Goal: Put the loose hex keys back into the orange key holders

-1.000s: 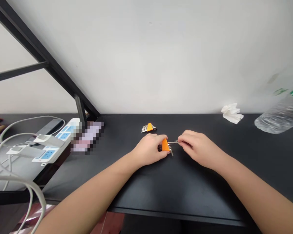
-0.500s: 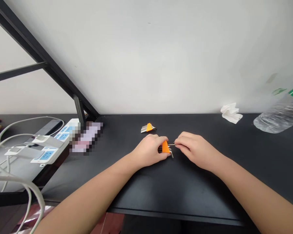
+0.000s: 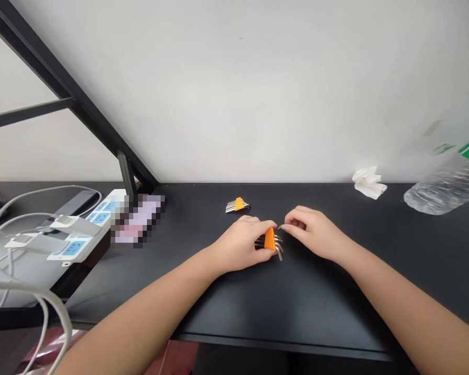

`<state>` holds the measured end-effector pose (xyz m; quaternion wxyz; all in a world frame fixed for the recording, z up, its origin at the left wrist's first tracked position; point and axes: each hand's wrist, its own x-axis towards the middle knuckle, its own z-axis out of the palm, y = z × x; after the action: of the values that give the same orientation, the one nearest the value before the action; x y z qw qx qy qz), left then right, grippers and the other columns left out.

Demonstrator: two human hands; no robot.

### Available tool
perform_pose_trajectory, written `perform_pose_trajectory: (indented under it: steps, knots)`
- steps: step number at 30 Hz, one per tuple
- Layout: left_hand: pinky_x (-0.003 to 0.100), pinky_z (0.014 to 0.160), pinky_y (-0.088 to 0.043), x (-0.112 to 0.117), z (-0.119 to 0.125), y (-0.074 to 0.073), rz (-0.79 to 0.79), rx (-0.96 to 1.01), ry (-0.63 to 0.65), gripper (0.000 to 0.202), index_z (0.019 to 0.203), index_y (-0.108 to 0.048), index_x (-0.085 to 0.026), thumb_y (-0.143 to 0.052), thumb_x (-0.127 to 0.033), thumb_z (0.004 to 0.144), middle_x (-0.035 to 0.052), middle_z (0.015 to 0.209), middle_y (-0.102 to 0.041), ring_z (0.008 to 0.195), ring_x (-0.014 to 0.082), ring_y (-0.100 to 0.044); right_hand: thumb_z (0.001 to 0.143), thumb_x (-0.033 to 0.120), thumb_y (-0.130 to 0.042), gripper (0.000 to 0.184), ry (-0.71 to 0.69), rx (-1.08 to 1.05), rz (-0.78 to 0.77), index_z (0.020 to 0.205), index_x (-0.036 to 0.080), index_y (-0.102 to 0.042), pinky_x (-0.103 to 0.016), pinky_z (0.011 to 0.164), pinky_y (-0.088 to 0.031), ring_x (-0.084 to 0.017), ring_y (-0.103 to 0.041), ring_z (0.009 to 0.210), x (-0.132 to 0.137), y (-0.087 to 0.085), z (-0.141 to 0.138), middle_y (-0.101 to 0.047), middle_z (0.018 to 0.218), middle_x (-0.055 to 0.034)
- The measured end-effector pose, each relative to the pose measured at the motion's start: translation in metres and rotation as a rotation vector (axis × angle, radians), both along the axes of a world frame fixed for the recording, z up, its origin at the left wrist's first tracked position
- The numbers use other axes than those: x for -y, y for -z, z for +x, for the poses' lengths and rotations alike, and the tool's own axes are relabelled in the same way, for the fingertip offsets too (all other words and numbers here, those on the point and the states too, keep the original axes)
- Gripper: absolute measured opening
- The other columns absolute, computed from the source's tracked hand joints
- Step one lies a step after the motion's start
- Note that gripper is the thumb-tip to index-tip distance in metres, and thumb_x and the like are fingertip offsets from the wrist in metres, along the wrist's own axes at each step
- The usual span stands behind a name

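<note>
My left hand (image 3: 240,245) is closed around an orange hex key holder (image 3: 270,239), gripping it between thumb and fingers just above the black desk. Several bent metal hex keys (image 3: 279,252) stick out of the holder's right side. Just to the right, my right hand (image 3: 310,232) has its thumb and fingertips at the short metal end of one hex key (image 3: 280,227) by the holder's upper corner. The fingers cover most of that end. Farther back lies a second orange hex key set (image 3: 238,204), its keys fanned to the left.
A white power strip (image 3: 97,224) with plugged-in chargers and looping white cables (image 3: 42,302) is at left, beside a black metal frame (image 3: 128,179) and a blurred-out packet (image 3: 140,221). Crumpled tissue (image 3: 369,182) and a clear plastic bottle (image 3: 440,190) are at back right.
The hex key that spanned the gap between holder and right hand now shows only a short end. The holder has shifted slightly right and tilted, and the right-hand fingers have curled in more.
</note>
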<state>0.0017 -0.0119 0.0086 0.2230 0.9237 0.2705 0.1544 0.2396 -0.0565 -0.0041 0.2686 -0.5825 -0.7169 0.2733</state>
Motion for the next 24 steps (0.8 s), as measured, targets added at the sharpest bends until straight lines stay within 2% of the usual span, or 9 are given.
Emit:
perform_pose_trajectory:
  steps: [2,4,8,12,14,17,20,24]
  knots:
    - [0.036,0.090,-0.051,-0.003,-0.001,0.003,0.004,-0.057,-0.042,0.051,0.133,-0.060,-0.021,-0.071,-0.030,0.084,0.0055,0.097,-0.069,0.093,0.0232,-0.064,0.099,0.031,-0.054,0.020,0.001,0.198,0.086,0.098,0.023,-0.072,-0.032,0.074,-0.048,-0.016,-0.061,0.080,-0.003,0.003,0.010,-0.063,0.098,-0.0027]
    - [0.035,0.087,-0.052,-0.005,-0.001,0.004,-0.001,-0.097,-0.081,0.055,0.137,-0.058,-0.020,-0.070,-0.032,0.085,0.0065,0.097,-0.068,0.093,0.0241,-0.064,0.100,0.028,-0.051,0.025,-0.014,0.307,0.117,0.104,0.026,-0.075,-0.032,0.075,-0.049,-0.016,-0.063,0.081,-0.005,0.007,0.017,-0.063,0.100,-0.0036]
    - [0.035,0.083,-0.053,-0.008,-0.002,0.006,-0.008,-0.119,-0.134,0.059,0.141,-0.056,-0.020,-0.070,-0.035,0.085,0.0071,0.095,-0.067,0.090,0.0242,-0.065,0.100,0.026,-0.050,0.030,-0.061,0.428,0.128,0.097,0.028,-0.080,-0.030,0.068,-0.048,-0.015,-0.062,0.074,-0.005,0.010,0.020,-0.062,0.094,-0.0033]
    - [0.034,0.081,-0.054,-0.009,-0.002,0.008,-0.064,-0.098,-0.161,0.066,0.145,-0.050,-0.022,-0.071,-0.032,0.083,0.0061,0.099,-0.070,0.093,0.0243,-0.067,0.100,0.024,-0.051,0.029,-0.079,0.521,0.147,0.093,0.027,-0.080,-0.029,0.063,-0.044,-0.014,-0.059,0.069,-0.002,0.005,0.016,-0.062,0.093,-0.0030]
    - [0.033,0.081,-0.055,-0.009,-0.001,0.008,-0.115,-0.059,-0.179,0.063,0.141,-0.050,-0.022,-0.072,-0.030,0.082,0.0051,0.103,-0.072,0.097,0.0242,-0.068,0.099,0.021,-0.053,0.028,-0.082,0.580,0.171,0.090,0.025,-0.079,-0.029,0.063,-0.042,-0.014,-0.057,0.068,-0.001,0.002,0.013,-0.062,0.093,-0.0034]
    - [0.032,0.079,-0.055,-0.010,-0.001,0.008,-0.164,-0.021,-0.197,0.049,0.127,-0.054,-0.024,-0.072,-0.028,0.081,0.0036,0.103,-0.073,0.096,0.0234,-0.070,0.098,0.018,-0.052,0.027,-0.086,0.646,0.199,0.086,0.022,-0.076,-0.030,0.064,-0.041,-0.015,-0.056,0.069,-0.001,-0.002,0.010,-0.062,0.092,-0.0041]
    - [0.033,0.077,-0.055,-0.010,0.000,0.007,-0.164,-0.020,-0.206,0.041,0.118,-0.056,-0.024,-0.073,-0.028,0.080,0.0027,0.098,-0.073,0.090,0.0229,-0.070,0.099,0.017,-0.051,0.025,-0.094,0.653,0.203,0.086,0.021,-0.073,-0.031,0.067,-0.041,-0.015,-0.057,0.072,-0.002,-0.002,0.008,-0.062,0.092,-0.0041]
    - [0.032,0.077,-0.055,-0.011,0.000,0.007,-0.136,-0.018,-0.198,0.039,0.114,-0.057,-0.024,-0.074,-0.027,0.080,0.0019,0.096,-0.072,0.089,0.0221,-0.069,0.099,0.016,-0.050,0.025,-0.102,0.678,0.220,0.084,0.020,-0.071,-0.032,0.069,-0.041,-0.015,-0.056,0.070,-0.001,-0.001,0.007,-0.061,0.091,-0.0047]
